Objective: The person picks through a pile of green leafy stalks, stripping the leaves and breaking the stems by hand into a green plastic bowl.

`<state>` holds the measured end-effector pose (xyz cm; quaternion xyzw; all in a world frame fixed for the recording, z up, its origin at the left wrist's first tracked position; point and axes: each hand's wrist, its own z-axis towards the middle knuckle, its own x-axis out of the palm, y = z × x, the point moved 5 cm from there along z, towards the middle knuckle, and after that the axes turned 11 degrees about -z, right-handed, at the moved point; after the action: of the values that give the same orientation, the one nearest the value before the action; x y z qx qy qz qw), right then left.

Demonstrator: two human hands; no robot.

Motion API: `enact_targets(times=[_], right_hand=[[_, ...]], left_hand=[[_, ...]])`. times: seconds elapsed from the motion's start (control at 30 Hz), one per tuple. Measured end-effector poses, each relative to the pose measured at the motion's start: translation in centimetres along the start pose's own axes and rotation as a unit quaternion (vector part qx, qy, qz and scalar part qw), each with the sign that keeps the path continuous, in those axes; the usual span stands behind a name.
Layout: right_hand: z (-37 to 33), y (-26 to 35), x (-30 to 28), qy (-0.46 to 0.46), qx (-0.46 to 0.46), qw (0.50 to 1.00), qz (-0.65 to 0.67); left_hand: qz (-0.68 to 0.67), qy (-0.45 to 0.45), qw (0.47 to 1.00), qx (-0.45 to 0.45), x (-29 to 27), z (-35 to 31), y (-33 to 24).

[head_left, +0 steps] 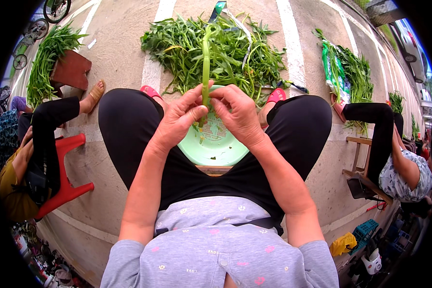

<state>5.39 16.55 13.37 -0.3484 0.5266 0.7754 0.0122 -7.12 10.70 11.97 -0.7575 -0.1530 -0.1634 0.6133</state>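
My left hand (178,116) and my right hand (237,114) meet above my knees, both pinching one thick pale-green vegetable stalk (206,62) that stands upright between the fingertips. Under the hands sits a light-green plastic basin (211,146) with a few small green scraps in it, held between my legs in black trousers. Just beyond the basin a large heap of leafy green stems (216,48) lies on the pavement.
A person on a red plastic stool (65,185) sits at my left beside a bundle of greens (45,60) on a brown block. Another person sits at my right on a wooden stool (360,158), with more greens (353,72) and a green bag. White lines cross the pavement.
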Motion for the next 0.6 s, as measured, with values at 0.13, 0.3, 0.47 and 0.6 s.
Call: enact_targets(times=[0.13,0.3,0.47,0.6], right_hand=[[-0.2,0.5,0.0,-0.026,-0.055,0.992,-0.109],[0.0,0.3,0.0,-0.023,-0.021,0.994,-0.106],[-0.3,-2.1,1.4,0.046,0.151,0.976,0.152],[-0.5,-2.6,2.1,0.085,0.232,0.904,0.348]], left_hand=[[0.023,-0.011,1.0,0.0,-0.2,0.0,0.2],[0.059,0.025,0.998,0.01,-0.1,0.2,0.4],[0.035,0.022,0.999,0.0,0.2,0.3,0.3],[0.014,0.01,1.0,-0.008,0.4,0.2,0.4]])
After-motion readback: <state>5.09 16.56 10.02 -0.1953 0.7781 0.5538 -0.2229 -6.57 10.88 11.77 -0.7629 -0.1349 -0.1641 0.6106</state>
